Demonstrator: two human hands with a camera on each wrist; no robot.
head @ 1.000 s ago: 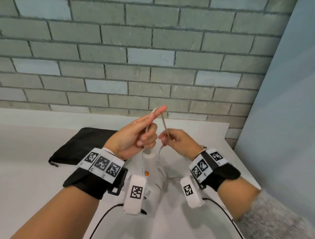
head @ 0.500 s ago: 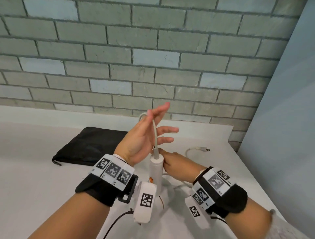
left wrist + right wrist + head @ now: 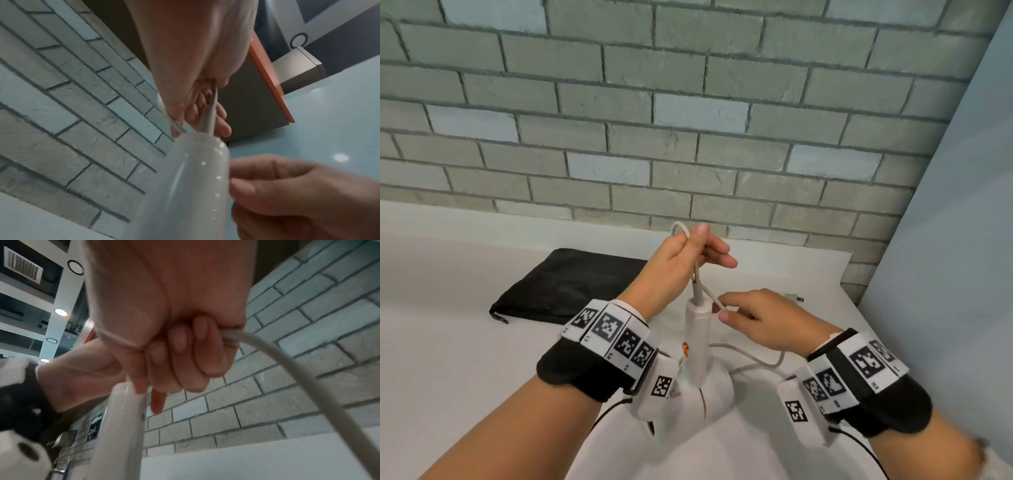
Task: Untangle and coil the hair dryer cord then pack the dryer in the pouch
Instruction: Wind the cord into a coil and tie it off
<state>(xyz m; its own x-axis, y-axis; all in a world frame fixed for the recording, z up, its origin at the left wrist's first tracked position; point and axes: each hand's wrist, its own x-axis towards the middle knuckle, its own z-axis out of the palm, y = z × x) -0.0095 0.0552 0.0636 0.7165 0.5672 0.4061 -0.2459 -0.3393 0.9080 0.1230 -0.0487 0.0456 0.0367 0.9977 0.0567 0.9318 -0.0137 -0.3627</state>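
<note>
A white hair dryer (image 3: 698, 346) stands on its head on the white table (image 3: 465, 359), handle pointing up. Its grey-white cord (image 3: 697, 277) rises from the handle tip and loops over my left hand (image 3: 688, 253), whose thumb and fingers pinch the loop above the handle. My right hand (image 3: 726, 313) sits just right of the handle tip and pinches the cord where it comes down from the loop. In the right wrist view my fingers (image 3: 179, 356) curl round the cord (image 3: 287, 369). The plug (image 3: 792, 297) lies behind my right hand. The black pouch (image 3: 565, 284) lies flat at the left.
A brick wall (image 3: 688, 120) runs along the back of the table, and a pale blue panel (image 3: 945, 274) closes off the right side. Slack cord (image 3: 756, 359) lies on the table under my right wrist. Black cables trail from both wrist cameras.
My left hand has closed from spread fingers to a pinch on the cord loop. My right hand has come up from beside the handle and taken hold of the cord near the handle tip.
</note>
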